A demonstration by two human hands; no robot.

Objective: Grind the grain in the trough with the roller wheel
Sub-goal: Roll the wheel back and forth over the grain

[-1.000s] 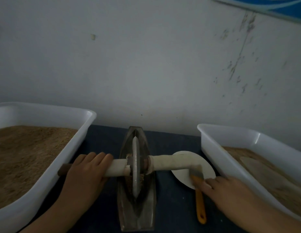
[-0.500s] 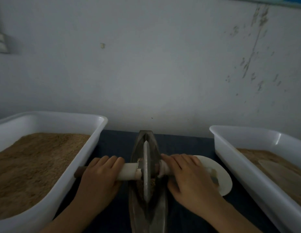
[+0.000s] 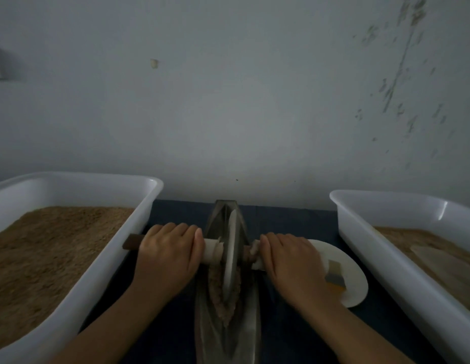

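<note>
Left hand (image 3: pixel 166 254) and right hand (image 3: pixel 289 261) each grip the roller wheel's (image 3: pixel 232 254) axle — wheel upright in the grain-filled trough (image 3: pixel 251 327).

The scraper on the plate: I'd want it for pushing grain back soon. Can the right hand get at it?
Probably yes: the scraper lies uncovered on the plate beside the right hand, which must first release the roller handle.

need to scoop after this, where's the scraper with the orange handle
In the head view the scraper lies on the white plate, right of the trough, partly hidden behind the right hand and just left of the right-hand white tub.
</note>
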